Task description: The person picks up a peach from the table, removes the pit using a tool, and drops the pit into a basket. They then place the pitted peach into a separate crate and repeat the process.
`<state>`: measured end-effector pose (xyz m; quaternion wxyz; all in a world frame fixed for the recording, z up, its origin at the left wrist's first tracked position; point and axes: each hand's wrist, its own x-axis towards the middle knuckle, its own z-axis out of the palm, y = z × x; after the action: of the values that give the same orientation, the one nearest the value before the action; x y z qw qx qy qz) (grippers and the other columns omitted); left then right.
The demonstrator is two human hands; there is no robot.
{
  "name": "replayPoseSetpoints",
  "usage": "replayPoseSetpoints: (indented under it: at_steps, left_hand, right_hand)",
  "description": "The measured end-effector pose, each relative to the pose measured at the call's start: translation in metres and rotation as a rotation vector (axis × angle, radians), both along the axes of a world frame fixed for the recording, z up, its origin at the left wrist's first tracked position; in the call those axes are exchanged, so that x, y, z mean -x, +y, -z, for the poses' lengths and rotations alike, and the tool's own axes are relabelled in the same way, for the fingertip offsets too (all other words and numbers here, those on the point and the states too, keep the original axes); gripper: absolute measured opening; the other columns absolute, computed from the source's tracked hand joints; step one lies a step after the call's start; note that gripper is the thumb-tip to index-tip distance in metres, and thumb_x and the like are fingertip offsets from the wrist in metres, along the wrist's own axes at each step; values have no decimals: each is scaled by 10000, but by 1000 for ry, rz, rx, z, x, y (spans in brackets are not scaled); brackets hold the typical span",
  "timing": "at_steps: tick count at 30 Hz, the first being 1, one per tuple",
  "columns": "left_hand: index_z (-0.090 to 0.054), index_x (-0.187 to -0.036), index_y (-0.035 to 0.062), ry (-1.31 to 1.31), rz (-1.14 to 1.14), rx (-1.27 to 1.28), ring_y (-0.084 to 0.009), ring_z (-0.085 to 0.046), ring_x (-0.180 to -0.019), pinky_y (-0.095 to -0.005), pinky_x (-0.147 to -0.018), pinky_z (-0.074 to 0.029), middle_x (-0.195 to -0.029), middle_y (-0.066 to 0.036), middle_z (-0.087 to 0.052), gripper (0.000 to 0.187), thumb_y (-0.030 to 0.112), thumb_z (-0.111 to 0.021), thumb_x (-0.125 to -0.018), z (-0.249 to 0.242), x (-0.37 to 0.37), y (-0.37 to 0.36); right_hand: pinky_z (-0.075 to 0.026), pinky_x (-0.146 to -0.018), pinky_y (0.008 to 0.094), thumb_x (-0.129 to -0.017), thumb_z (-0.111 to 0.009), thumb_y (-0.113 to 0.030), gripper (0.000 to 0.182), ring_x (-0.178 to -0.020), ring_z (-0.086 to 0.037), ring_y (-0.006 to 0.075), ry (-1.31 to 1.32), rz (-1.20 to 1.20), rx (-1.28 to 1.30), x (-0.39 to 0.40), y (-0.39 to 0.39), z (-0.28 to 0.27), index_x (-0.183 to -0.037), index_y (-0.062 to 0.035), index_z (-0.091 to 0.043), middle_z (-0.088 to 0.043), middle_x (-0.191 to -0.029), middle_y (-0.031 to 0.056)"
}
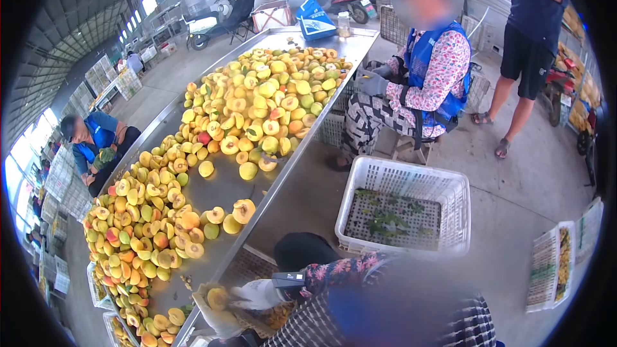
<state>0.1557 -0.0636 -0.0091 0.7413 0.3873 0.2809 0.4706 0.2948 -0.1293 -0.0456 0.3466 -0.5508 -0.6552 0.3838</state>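
Observation:
My left hand [222,322], in a pale glove, is at the table's near edge with its fingers around a halved peach [217,298]. Close beside that fruit is my gloved right hand [258,294], its fingers pressed together and pointing at it; anything between them is too small to make out. A black device [288,279] is strapped at the right wrist. Below my hands a crate [279,316] holds more fruit, partly hidden by my arms. Many yellow and reddish peaches, several cut in half, cover the metal table [218,183] in front of me.
A white crate [459,218] with green leaves stands on the floor beside the table. One co-worker [424,83] sits along the same side, another person [99,144] across. Someone stands [530,38] at the right. A blue bag [315,20] and a jar [344,24] rest on the table's far end.

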Motion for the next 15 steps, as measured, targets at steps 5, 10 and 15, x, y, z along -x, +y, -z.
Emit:
replayPoseSetpoints:
  at_steps: [5,10,15]
  left_hand:
    - [-548,-1063,66,12,-90,45,-175,-555,-853,-318,-780,-479,-950,-53,-574,419,467,-442,-998,8,1,-2]
    - [-546,-1084,70,-5,-106,103,-207,-577,-872,-350,-787,-502,-957,-61,-588,423,472,-454,-993,10,2,-1]
    - [-556,-1062,76,42,-120,121,-206,-579,-833,-357,-756,-506,-930,-58,-593,409,467,-457,-992,9,-1,-7]
  right_hand:
    - [-469,-762,486,-953,-523,-350,370,-887,-606,433,-4,8,40,4,-1,-2,-1171,-52,-495,-622,-923,244]
    - [-466,-772,494,-956,-509,-346,359,-896,-610,428,6,22,28,6,-7,1,-1168,-56,-501,-625,-933,241]
    - [-494,-752,491,-945,-486,-380,402,-858,-628,431,-24,19,-13,0,-14,-7,-1112,-16,-510,-640,-869,244]
